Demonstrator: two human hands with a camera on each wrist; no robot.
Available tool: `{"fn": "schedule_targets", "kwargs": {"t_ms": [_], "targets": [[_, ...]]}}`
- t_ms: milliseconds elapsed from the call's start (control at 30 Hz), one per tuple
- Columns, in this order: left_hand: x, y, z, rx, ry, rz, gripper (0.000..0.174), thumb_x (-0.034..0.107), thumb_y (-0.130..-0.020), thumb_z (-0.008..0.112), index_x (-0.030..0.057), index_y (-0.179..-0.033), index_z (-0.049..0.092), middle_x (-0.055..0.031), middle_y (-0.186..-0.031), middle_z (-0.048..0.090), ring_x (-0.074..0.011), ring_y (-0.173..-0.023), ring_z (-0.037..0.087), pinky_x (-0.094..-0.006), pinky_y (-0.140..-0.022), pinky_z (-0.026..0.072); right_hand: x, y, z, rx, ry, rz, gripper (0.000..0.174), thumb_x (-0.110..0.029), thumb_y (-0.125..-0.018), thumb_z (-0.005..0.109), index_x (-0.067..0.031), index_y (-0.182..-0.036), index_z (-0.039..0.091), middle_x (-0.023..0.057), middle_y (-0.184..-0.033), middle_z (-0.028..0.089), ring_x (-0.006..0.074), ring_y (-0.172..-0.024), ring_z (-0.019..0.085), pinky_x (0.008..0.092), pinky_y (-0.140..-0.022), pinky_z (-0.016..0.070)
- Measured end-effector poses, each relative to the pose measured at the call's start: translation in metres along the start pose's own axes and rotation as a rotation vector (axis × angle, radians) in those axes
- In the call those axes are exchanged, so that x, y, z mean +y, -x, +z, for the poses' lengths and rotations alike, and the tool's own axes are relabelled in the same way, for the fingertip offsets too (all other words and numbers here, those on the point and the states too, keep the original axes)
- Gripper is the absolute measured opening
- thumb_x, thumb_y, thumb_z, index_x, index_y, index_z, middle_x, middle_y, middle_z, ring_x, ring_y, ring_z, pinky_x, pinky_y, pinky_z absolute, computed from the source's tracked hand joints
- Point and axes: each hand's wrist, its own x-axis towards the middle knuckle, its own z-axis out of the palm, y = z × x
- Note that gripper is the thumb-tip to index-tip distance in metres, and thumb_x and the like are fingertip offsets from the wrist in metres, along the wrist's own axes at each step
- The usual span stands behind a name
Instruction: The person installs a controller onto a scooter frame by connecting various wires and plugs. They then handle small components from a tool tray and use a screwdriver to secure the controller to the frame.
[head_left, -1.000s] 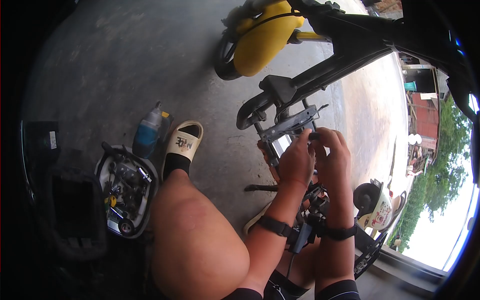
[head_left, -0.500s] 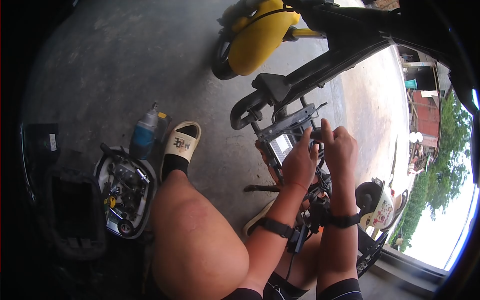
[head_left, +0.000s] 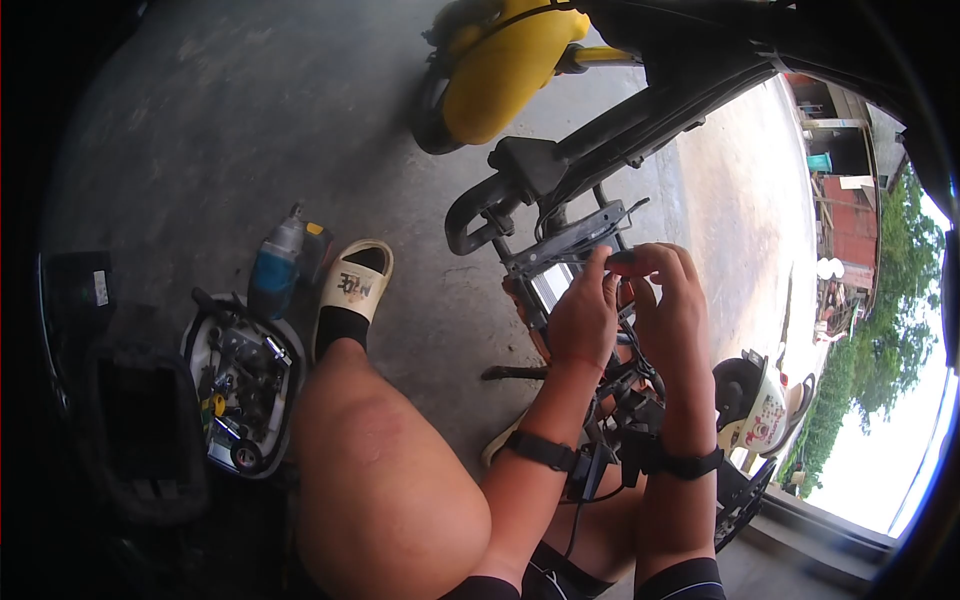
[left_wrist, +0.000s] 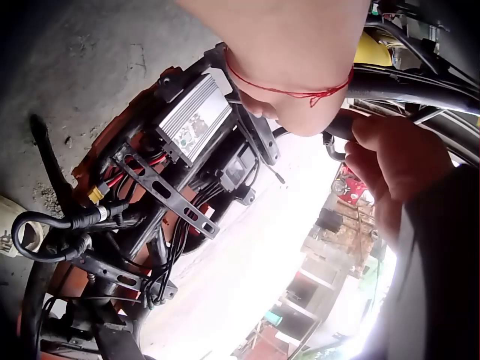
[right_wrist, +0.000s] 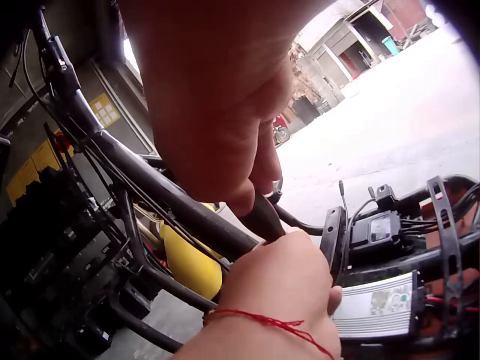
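Observation:
My left hand (head_left: 584, 322), with a red string at its wrist, and my right hand (head_left: 674, 312) meet over a bare two-wheeler frame. Between them is a small black piece (head_left: 622, 258), which the fingers of both hands pinch. In the right wrist view, the black piece (right_wrist: 264, 218) runs from the right fingertips into the left hand, which hides its lower end. Just beyond the hands lies a dark metal bracket (head_left: 572, 243) across the frame. A silver finned box (left_wrist: 193, 120) with a label sits in the frame, beside a smaller black box (left_wrist: 238, 166) with wires.
On the floor at left, a tray (head_left: 294, 385) holds several tools and small parts, near a blue impact driver (head_left: 276, 268). My slippered foot (head_left: 352, 285) stands beside them. A yellow fender (head_left: 510, 80) and black frame tubes (head_left: 640, 140) rise ahead. A white scooter (head_left: 765, 420) stands at right.
Half a second ago the right index finger was raised off the black piece; now it curls over it again. Both hands have shifted slightly left in the view, along with the surroundings.

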Motion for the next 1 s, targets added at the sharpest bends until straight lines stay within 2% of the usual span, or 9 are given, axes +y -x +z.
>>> {"fn": "schedule_targets", "kwargs": {"t_ms": [167,233,433,467,533,667,767,933,1000], "targets": [[0.005,0.004,0.003,-0.081,0.112,-0.041,0.045,0.022,-0.096,0.055,0.0143,-0.139,0.045,-0.0174,-0.110,0.067,-0.0361,-0.099,0.065,-0.0442,-0.079,0.0524,-0.006,0.002,-0.007,-0.002,0.048,0.066,0.018,-0.017,-0.084,0.070,-0.0044,-0.095,0.064,0.0139,-0.090,0.067,0.0341,-0.079,0.067,0.0406,-0.069,0.0520],[0.006,0.005,0.004,-0.074,0.122,-0.017,0.047,0.021,-0.095,0.056,0.0139,-0.140,0.044,-0.0173,-0.110,0.067,-0.0359,-0.099,0.065,-0.0438,-0.080,0.0525,-0.011,0.002,-0.005,-0.056,0.230,0.274,0.027,-0.030,-0.085,0.071,-0.0048,-0.087,0.062,0.0151,-0.079,0.067,0.0344,-0.074,0.066,0.0412,-0.065,0.0507],[0.005,0.004,0.004,-0.056,0.033,-0.044,0.045,0.017,-0.092,0.060,0.0144,-0.134,0.048,-0.0153,-0.109,0.067,-0.0349,-0.099,0.065,-0.0439,-0.080,0.0527,-0.014,-0.003,-0.003,-0.230,0.488,0.445,0.036,-0.039,-0.082,0.074,-0.0060,-0.089,0.062,0.0143,-0.080,0.067,0.0339,-0.072,0.066,0.0412,-0.063,0.0503],[0.004,0.004,0.004,-0.010,0.038,-0.009,0.043,0.017,-0.091,0.061,0.0145,-0.133,0.050,-0.0149,-0.109,0.067,-0.0347,-0.099,0.066,-0.0441,-0.080,0.0527,-0.014,-0.001,-0.003,-0.231,0.487,0.444,0.036,-0.039,-0.082,0.074,-0.0060,-0.089,0.062,0.0143,-0.080,0.067,0.0339,-0.072,0.066,0.0412,-0.063,0.0503],[0.005,0.004,0.000,0.040,0.045,0.024,0.042,0.017,-0.091,0.061,0.0146,-0.131,0.051,-0.0146,-0.109,0.067,-0.0345,-0.099,0.066,-0.0443,-0.080,0.0526,-0.016,0.006,-0.002,0.015,0.223,0.174,0.033,-0.035,-0.082,0.073,-0.0071,-0.098,0.064,0.0116,-0.087,0.066,0.0320,-0.077,0.066,0.0404,-0.066,0.0507],[0.010,0.003,-0.003,0.016,0.023,-0.030,0.041,0.017,-0.091,0.062,0.0131,-0.130,0.052,-0.0152,-0.109,0.067,-0.0347,-0.099,0.066,-0.0444,-0.080,0.0528,-0.007,0.010,-0.001,-0.040,0.077,0.058,0.032,-0.030,-0.083,0.072,-0.0086,-0.106,0.064,0.0092,-0.091,0.065,0.0305,-0.081,0.066,0.0394,-0.069,0.0509],[0.006,0.003,0.001,0.033,0.018,-0.003,0.041,0.018,-0.091,0.062,0.0117,-0.130,0.052,-0.0155,-0.109,0.068,-0.0346,-0.099,0.066,-0.0444,-0.080,0.0529,-0.008,0.010,-0.002,0.018,0.138,0.024,0.023,-0.025,-0.085,0.071,-0.0071,-0.097,0.064,0.0111,-0.087,0.065,0.0319,-0.081,0.065,0.0398,-0.069,0.0502],[0.006,0.004,0.005,0.045,0.026,0.019,0.040,0.017,-0.090,0.062,0.0146,-0.130,0.055,-0.0166,-0.108,0.069,-0.0347,-0.099,0.066,-0.0441,-0.080,0.0527,-0.019,-0.003,-0.005,-0.135,0.396,0.443,0.039,-0.040,-0.087,0.069,-0.0032,-0.076,0.062,0.0163,-0.077,0.065,0.0350,-0.078,0.064,0.0433,-0.068,0.0486],[0.002,0.003,0.006,0.010,-0.007,0.017,0.042,0.020,-0.090,0.064,0.0137,-0.130,0.054,-0.0159,-0.111,0.068,-0.0327,-0.102,0.065,-0.0419,-0.082,0.0526,-0.018,-0.003,-0.005,-0.166,0.425,0.458,0.043,-0.045,-0.087,0.068,-0.0029,-0.078,0.063,0.0165,-0.079,0.066,0.0348,-0.079,0.064,0.0434,-0.068,0.0488]]}}
